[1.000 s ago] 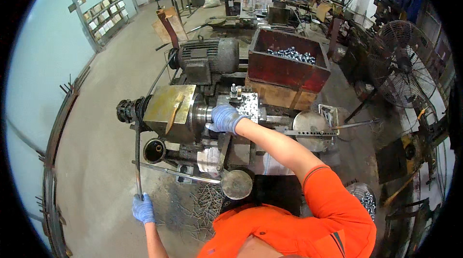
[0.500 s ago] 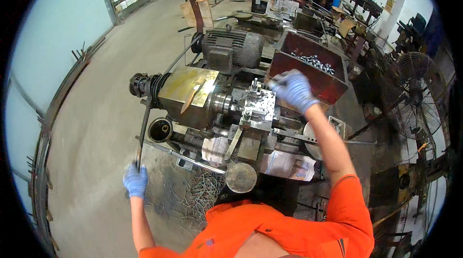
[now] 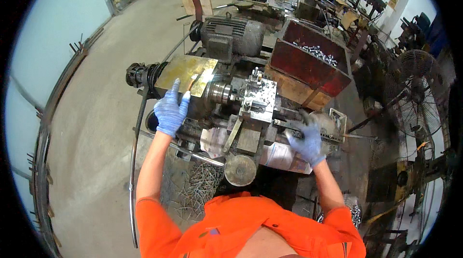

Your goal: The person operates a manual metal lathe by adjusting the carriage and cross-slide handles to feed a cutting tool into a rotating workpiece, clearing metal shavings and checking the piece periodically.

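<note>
My left hand (image 3: 170,109), in a blue-grey knit glove, reaches over the near edge of the yellowish metal cover (image 3: 181,70) on the lathe-like machine. Its fingers are stretched and apart. Close to its thumb lies a slim tool (image 3: 194,81) on the cover, partly hidden by the hand. To the left, a long dark lever rod (image 3: 134,171) hangs with no hand on it. My right hand (image 3: 307,143), gloved alike, is blurred beside a flat bar with holes (image 3: 333,137); whether it touches anything is unclear. Between the hands sit the chuck (image 3: 221,93) and the chip-covered tool block (image 3: 260,96).
A dark red bin (image 3: 308,65) of small metal parts stands behind the tool block, on a wooden support (image 3: 294,85). An electric motor (image 3: 231,38) sits at the back. Metal shavings (image 3: 205,185) cover the floor nearby. A caged fan (image 3: 417,91) stands at right.
My left hand has let go of the lever rod and moved up to the metal cover. The right hand has come down from beside the tool block and bin toward the holed bar.
</note>
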Demonstrator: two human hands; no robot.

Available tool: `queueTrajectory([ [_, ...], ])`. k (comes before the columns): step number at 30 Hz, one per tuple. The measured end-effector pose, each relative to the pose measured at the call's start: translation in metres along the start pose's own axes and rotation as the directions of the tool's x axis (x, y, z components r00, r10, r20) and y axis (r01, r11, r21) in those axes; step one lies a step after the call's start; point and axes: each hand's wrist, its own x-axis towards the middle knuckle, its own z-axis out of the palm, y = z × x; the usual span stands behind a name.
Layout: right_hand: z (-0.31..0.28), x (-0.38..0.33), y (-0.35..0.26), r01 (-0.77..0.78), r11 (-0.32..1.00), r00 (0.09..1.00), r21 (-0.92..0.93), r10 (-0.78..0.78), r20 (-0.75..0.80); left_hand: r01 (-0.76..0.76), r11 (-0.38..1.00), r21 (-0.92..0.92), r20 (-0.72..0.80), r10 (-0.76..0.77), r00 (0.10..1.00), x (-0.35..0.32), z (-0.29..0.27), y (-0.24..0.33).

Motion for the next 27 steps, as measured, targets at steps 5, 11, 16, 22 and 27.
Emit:
queueTrajectory([
  [5, 0.003, -0.087, 0.027, -0.235, 0.971, 0.972, 0.039, 0.234, 0.019, -0.138, 0.985, -0.108, -0.092, 0.128, 0.987, -0.008, 0.013, 0.004],
  [11, -0.011, -0.115, 0.036, -0.302, 0.946, 0.953, 0.117, 0.303, 0.002, -0.164, 0.956, -0.242, 0.073, 0.186, 0.980, -0.046, 0.008, 0.081],
  [16, -0.001, -0.107, 0.027, -0.260, 0.951, 0.966, 0.166, 0.257, 0.039, -0.116, 0.944, -0.310, 0.104, 0.154, 0.983, -0.051, 0.053, 0.090],
  [22, -0.005, -0.105, 0.024, -0.237, 0.959, 0.972, 0.157, 0.231, 0.051, -0.184, 0.979, -0.087, 0.257, 0.200, 0.945, -0.065, 0.045, 0.084],
  [27, -0.004, -0.110, 0.030, -0.260, 0.945, 0.965, 0.196, 0.261, 0.019, -0.186, 0.975, -0.122, 0.068, 0.195, 0.978, -0.058, 0.002, 0.071],
])
